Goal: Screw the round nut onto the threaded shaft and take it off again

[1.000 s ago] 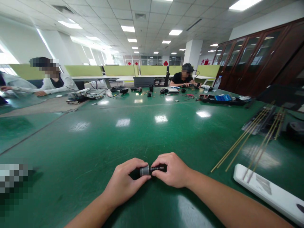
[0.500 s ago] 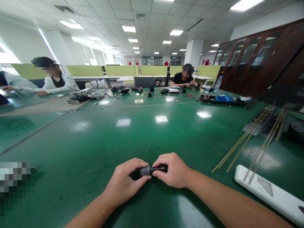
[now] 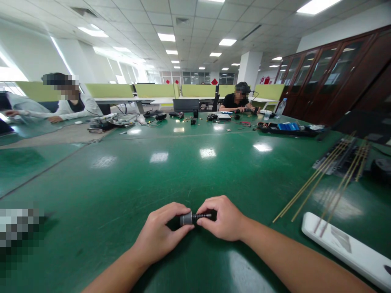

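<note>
Close to me over the green table lies a short grey cylinder [image 3: 186, 219], held on its side. My left hand [image 3: 163, 228] is closed around it, with thumb below and fingers above. From the cylinder's right end a dark, ridged, spring-like shaft [image 3: 201, 216] runs to the right, ending in a thin tip. Thumb and fingers of my right hand [image 3: 224, 219] pinch this shaft near the cylinder. Whether shaft and cylinder are one piece I cannot tell. Both hands are almost touching each other.
On the right lie a white elongated device [image 3: 345, 248] and several thin brass-coloured rods [image 3: 317, 177]. Farther back are a black tray with blue items [image 3: 288, 127], a plastic bottle [image 3: 281, 108] and electronics. Two people, at left and back, work across the green table [image 3: 137, 171].
Almost nothing differs. My right fingers have shifted very slightly on the ridged shaft, and the left hand keeps its hold on the cylinder.
</note>
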